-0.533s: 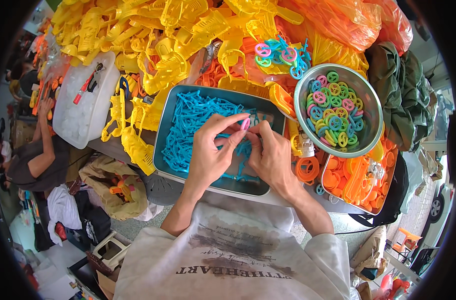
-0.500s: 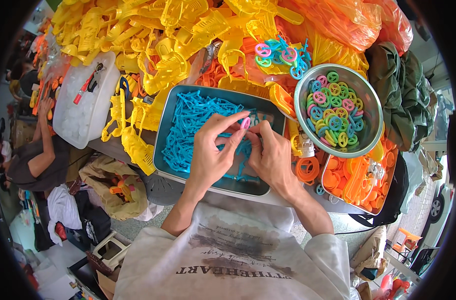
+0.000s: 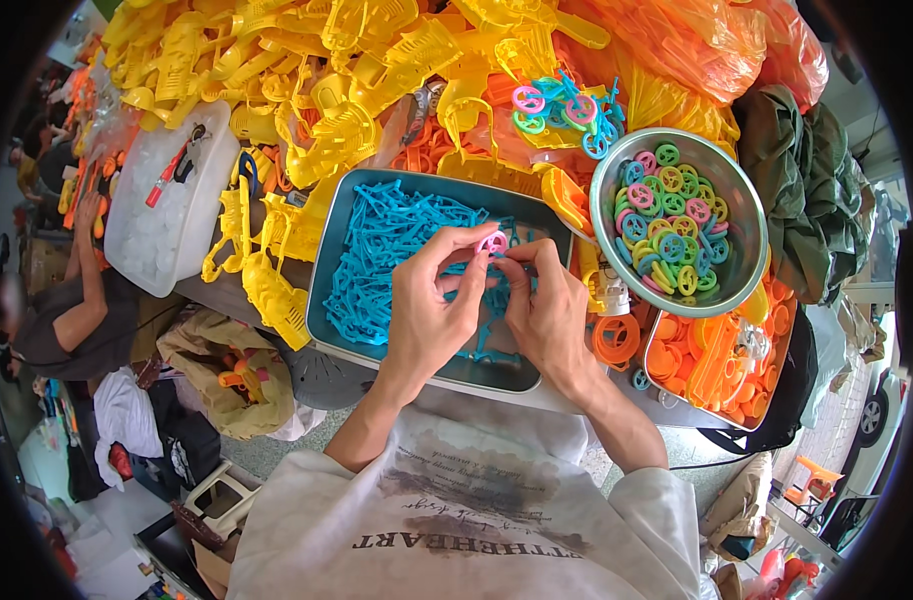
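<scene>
A small pink spoked plastic wheel (image 3: 493, 243) is pinched between the thumb and forefinger of my left hand (image 3: 429, 298). Close beside it, my right hand (image 3: 551, 308) has thumb and forefinger pressed together, touching or almost touching the wheel; whatever they grip is hidden. Both hands are above a metal tray (image 3: 445, 379) that holds a heap of thin blue plastic pieces (image 3: 385, 262), thickest on the left side. To the right stands a round metal bowl (image 3: 729, 298) with many small wheels (image 3: 677, 215) in pink, green, yellow and blue.
Beyond the tray lie a cluster of blue pieces with wheels fitted (image 3: 583, 110) and piled yellow plastic parts (image 3: 327, 130). Orange parts fill a tray (image 3: 712, 365) at right. At left, a white tub (image 3: 157, 235) holds red-handled pliers (image 3: 167, 178). Another person's arm (image 3: 89, 290) shows far left.
The pink wheel has turned from edge-on to showing its spoked face. My hands have shifted only slightly and remain together over the tray.
</scene>
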Tool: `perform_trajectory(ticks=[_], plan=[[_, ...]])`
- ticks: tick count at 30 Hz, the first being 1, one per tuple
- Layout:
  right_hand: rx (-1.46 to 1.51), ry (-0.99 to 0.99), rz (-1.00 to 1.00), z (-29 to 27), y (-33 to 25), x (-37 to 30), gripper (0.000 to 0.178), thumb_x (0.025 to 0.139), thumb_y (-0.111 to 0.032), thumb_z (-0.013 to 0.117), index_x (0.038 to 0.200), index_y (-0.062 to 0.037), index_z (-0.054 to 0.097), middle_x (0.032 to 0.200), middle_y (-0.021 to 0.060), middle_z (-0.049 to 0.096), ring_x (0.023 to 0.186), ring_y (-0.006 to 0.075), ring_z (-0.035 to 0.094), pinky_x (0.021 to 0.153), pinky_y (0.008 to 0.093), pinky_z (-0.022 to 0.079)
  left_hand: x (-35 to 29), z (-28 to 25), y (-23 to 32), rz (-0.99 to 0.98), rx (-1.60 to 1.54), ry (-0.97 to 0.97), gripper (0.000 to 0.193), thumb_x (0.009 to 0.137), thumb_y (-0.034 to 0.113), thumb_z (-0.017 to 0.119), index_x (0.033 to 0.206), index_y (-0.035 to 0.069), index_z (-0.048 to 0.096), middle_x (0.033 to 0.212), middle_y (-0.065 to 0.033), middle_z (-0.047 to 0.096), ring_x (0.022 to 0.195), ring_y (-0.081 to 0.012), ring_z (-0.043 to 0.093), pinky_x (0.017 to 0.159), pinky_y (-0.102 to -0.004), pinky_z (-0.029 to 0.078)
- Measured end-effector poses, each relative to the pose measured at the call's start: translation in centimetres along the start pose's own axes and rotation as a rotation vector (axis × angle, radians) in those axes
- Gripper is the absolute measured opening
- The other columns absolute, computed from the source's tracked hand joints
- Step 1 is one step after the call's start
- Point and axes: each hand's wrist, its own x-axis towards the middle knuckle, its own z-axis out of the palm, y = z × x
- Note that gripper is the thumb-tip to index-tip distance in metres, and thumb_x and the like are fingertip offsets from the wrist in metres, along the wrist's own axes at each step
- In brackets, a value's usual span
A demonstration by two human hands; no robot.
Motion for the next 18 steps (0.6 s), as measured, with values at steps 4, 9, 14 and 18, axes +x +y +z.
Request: perform_trajectory(ticks=[4,9,14,18], plan=[[0.074,0.067,0.001,0.3,0.2,0.0,0.015,0.085,0.0,0.066,0.094,-0.0012,0.054,0.083,0.0143,0.067,0.071,0.0322,0.068,0.059,0.0351,0.051,0.2,-0.5,-0.5,-0.028,-0.158,0.0,0.02,0.094,0.002,0.057,0.113,-0.005,0.059,0.112,-0.0126,0.063,0.098,-0.0148,0.064,0.083,-0.0291,0.057],[0.02,0.086,-0.175,0.1,0.4,0.7,0.014,0.083,0.001,0.068,0.093,-0.001,0.058,0.087,0.0138,0.065,0.078,0.0293,0.067,0.065,0.0354,0.051,0.0,-0.7,-0.6,-0.092,-0.288,0.023,0.021,0.095,0.005,0.058,0.114,-0.005,0.06,0.113,-0.0126,0.063,0.102,-0.0153,0.063,0.088,-0.0301,0.055],[-0.085,0.1,-0.181,-0.2,0.1,0.6,0.011,0.081,0.002,0.068,0.089,-0.0014,0.061,0.081,0.0129,0.063,0.074,0.0272,0.064,0.064,0.0339,0.05,-0.3,-1.2,-0.8,-0.067,-0.211,-0.025,0.027,0.094,0.003,0.058,0.12,-0.003,0.06,0.109,-0.0112,0.065,0.098,-0.0146,0.064,0.087,-0.0278,0.054],[-0.027,0.027,-0.076,-0.2,0.1,0.2,0.011,0.081,0.002,0.068,0.09,-0.0006,0.062,0.081,0.0134,0.062,0.072,0.0276,0.064,0.063,0.0331,0.05,-0.4,-1.1,-0.8,-0.007,-0.051,-0.015,0.029,0.093,0.001,0.058,0.122,0.0,0.06,0.104,-0.0108,0.067,0.093,-0.0147,0.066,0.081,-0.0272,0.055]])
